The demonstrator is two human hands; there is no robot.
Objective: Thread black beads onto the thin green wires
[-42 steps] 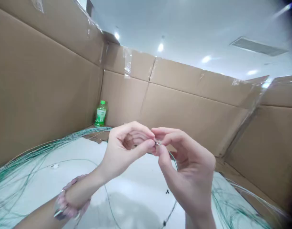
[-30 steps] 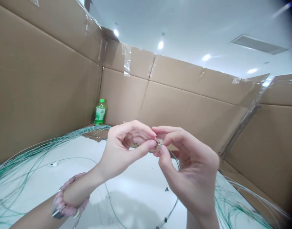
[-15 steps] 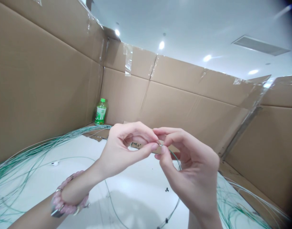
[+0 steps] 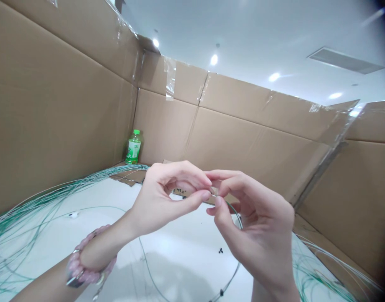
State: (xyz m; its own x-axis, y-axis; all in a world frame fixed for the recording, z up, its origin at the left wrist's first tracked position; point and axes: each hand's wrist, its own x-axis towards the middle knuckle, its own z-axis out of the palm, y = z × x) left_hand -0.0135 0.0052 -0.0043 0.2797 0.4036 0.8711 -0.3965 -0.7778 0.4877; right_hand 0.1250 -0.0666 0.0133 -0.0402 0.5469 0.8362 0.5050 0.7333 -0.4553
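Just above the white tabletop, my left hand [image 4: 171, 199] and my right hand [image 4: 257, 226] meet fingertip to fingertip. The right thumb and forefinger pinch a thin green wire [image 4: 234, 208] close to its end, and a short pale bit shows between the two hands. The left thumb and forefinger are closed at that pale bit; what they grip is too small and covered to name. From the right hand the wire loops down, and small black pieces [image 4: 221, 292] sit on its lower part. A pink bead bracelet [image 4: 85, 268] circles the left wrist.
Bundles of green and white wires [image 4: 69, 184] lie at left, with more wires [image 4: 321, 268] at right. Small black pieces [image 4: 220, 250] and a white earbud-like object [image 4: 73, 214] rest on the tabletop [image 4: 176, 251]. A green bottle [image 4: 133, 147] stands by tall cardboard walls [image 4: 249, 138].
My right hand has shifted slightly right and down, and the gap between the fingertips is a little wider, with more of the pale bit showing. My left hand has barely moved.
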